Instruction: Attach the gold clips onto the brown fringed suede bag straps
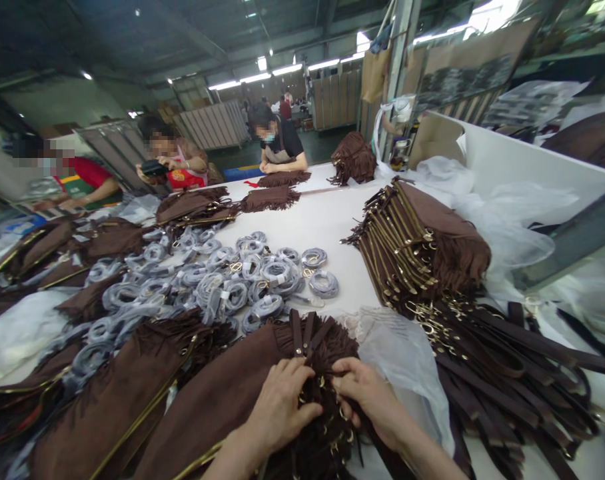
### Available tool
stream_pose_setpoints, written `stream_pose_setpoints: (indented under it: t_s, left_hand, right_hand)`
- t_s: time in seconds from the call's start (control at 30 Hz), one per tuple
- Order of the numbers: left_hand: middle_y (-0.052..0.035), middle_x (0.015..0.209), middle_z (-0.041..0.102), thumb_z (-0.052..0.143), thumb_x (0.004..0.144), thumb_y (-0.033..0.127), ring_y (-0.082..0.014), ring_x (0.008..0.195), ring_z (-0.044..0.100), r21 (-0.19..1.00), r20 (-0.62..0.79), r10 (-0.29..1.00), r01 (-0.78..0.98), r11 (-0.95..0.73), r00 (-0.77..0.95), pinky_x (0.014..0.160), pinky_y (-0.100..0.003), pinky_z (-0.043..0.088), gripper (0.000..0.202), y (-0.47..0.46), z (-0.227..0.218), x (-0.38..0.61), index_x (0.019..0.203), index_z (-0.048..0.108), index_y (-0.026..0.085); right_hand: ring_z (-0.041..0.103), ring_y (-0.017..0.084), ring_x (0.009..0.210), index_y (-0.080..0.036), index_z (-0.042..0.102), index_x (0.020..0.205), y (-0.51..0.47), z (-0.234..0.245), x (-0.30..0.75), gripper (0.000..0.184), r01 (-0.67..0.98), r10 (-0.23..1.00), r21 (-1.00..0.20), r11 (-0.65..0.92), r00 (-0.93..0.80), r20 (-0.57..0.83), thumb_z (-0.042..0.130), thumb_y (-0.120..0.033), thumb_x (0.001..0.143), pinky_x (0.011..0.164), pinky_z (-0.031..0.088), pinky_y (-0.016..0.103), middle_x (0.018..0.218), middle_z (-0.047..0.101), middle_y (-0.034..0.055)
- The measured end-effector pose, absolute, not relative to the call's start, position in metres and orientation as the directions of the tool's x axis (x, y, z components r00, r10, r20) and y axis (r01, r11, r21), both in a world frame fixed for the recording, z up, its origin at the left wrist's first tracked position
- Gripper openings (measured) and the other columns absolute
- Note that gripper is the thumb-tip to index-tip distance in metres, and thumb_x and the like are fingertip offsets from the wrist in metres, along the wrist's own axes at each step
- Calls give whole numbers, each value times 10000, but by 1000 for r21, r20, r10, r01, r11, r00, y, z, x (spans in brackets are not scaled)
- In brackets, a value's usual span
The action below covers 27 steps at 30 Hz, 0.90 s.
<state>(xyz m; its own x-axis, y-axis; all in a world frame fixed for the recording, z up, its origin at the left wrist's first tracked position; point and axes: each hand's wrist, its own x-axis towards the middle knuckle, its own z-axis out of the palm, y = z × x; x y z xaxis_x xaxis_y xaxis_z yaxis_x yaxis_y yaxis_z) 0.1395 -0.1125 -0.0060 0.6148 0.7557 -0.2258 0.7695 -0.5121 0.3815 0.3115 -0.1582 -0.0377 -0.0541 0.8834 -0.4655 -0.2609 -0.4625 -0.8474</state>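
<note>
A brown fringed bag (222, 383) with a gold zipper lies in front of me, its fringed end turned up. My left hand (285, 400) is closed on that end, near brown strap tabs (302, 333) with metal studs. At its right side my right hand (360, 390) is closed, fingers bent, on a dark brown strap (382, 443) that runs down beneath my wrist. Gold-coloured metal hooks and rings (327, 427) show between and below my hands. My fingers partly hide the point where strap and bag meet.
Coiled straps in clear plastic (232, 287) are heaped beyond the bag. To the right stand stacked fringed bags (432, 233) and a pile of loose straps (507, 373). Clear plastic sheeting (397, 360) lies beside my right hand. Several people work across the white table (327, 223).
</note>
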Motion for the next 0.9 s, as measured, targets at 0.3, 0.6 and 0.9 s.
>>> stream_pose_setpoints:
  t_s: [0.3, 0.6, 0.9]
  left_hand:
    - [-47, 1055, 605, 451, 848, 263, -219, 1071, 468, 240, -62, 432, 433, -869, 900, 987, -383, 302, 219, -125, -16, 146, 1030, 558, 202]
    - [-11, 863, 599, 424, 875, 306, -179, 869, 495, 237, -200, 630, 661, -712, 750, 805, -357, 316, 193, -99, -10, 158, 817, 584, 214]
    - [-31, 964, 598, 374, 876, 224, -210, 918, 483, 260, -250, 615, 664, -701, 748, 839, -400, 283, 227, -108, -19, 163, 821, 593, 209]
  right_hand:
    - [548, 119, 417, -125, 556, 643, -91, -17, 294, 151, -453, 840, -707, -542, -289, -459, 588, -199, 515, 425, 427, 191, 487, 619, 42]
    - [599, 125, 632, -169, 587, 919, -130, -23, 323, 385, -453, 933, -857, -245, 128, -335, 648, -469, 686, 571, 449, 215, 745, 636, 11]
    - [577, 196, 612, -184, 603, 946, -241, -41, 409, 428, -31, 664, -969, -244, 723, -190, 553, -570, 769, 564, 474, 318, 745, 627, 55]
